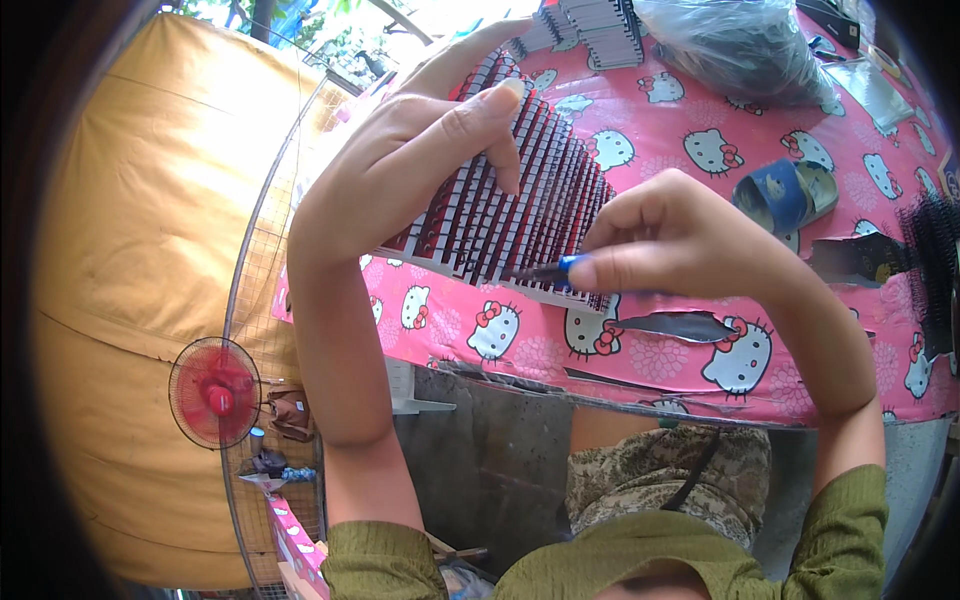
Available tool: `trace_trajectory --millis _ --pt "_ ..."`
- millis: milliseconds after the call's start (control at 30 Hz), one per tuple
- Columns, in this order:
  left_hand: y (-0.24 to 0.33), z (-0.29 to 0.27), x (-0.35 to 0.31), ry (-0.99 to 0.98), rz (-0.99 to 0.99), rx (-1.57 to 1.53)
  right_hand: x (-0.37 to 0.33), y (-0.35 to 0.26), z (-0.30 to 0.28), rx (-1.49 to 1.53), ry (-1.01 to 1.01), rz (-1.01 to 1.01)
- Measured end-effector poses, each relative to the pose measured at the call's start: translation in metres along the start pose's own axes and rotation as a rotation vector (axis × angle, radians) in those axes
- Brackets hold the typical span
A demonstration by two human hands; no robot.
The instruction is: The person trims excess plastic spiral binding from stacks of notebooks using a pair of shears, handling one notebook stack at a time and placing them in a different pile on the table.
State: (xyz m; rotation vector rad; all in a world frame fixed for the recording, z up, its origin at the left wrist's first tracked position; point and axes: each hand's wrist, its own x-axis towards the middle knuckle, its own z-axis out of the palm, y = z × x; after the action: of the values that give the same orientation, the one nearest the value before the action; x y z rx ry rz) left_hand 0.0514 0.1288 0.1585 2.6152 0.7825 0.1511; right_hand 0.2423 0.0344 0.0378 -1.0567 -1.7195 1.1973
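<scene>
A block of wire-bound notebooks (520, 190) lies on the table, their rows of binding loops facing up in dark, white and red. My left hand (420, 150) reaches across its left and far side, with thumb and fingers spread against it. At the near right part of the block, my right hand (650, 240) is closed around a small tool (572, 264) with a blue handle. The tool's narrow dark end touches or hovers just over the loops; I cannot tell which. Its exact kind is mostly hidden by my fingers.
Torn places show in the pink patterned table cover (535, 350). More bound notebooks (605, 35) stand at the back, beside a clear plastic bag (735, 50). A blue sandal (785, 195) lies to the right. Beyond the table's left stands a red fan (215, 393).
</scene>
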Motion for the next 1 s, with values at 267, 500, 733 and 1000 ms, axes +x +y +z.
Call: trace_trajectory --millis 267,500,733,1000 --pt "-0.003 -0.003 -0.002 0.024 0.056 0.000 -0.009 0.030 0.022 -0.516 0.399 -0.528" --pt "-0.002 -0.004 0.000 0.032 0.084 0.006 -0.002 0.039 0.030 -0.571 0.512 -0.643" --pt "-0.001 -0.003 -0.001 0.037 0.087 -0.003 0.002 0.022 0.003 0.548 -0.138 0.378" --pt "-0.001 -0.003 -0.001 0.044 0.089 -0.013 -0.014 0.044 0.028 -0.586 0.482 -0.547"
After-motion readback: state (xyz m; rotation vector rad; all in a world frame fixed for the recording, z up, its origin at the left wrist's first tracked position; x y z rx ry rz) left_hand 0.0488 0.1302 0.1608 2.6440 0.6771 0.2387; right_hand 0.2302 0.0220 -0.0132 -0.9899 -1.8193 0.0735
